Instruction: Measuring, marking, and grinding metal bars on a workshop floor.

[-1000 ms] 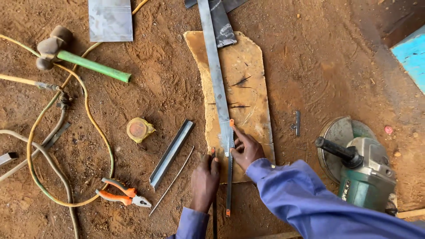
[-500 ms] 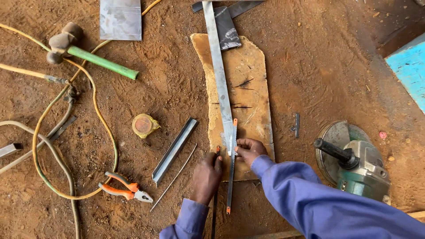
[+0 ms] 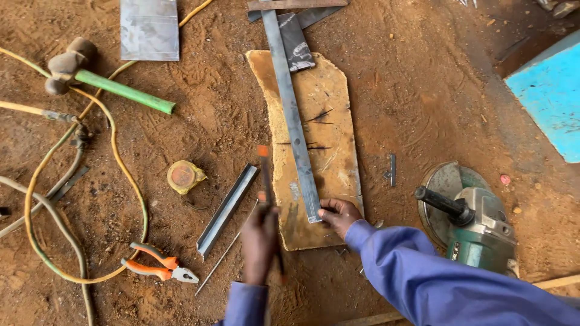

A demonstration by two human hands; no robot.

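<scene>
A long flat steel bar (image 3: 293, 115) lies lengthwise on a worn wooden board (image 3: 329, 90) on the dirt ground. My right hand (image 3: 338, 214) pinches the near end of the bar against the board. My left hand (image 3: 260, 241), blurred by motion, grips a thin dark rod with orange marks (image 3: 266, 181), held to the left of the board and pointing away from me. Both arms wear blue sleeves.
A green angle grinder (image 3: 474, 220) sits at the right. A steel angle piece (image 3: 226, 208), a thin wire, orange-handled pliers (image 3: 158, 264), a yellow tape measure (image 3: 183, 176), a green-handled hammer (image 3: 103, 81), yellow cable (image 3: 121, 175), a metal sheet (image 3: 149, 27) and a blue panel (image 3: 550, 90) lie around.
My left hand has lifted the thin rod off the bar and swung it left of the board. My right hand has stayed on the bar's near end.
</scene>
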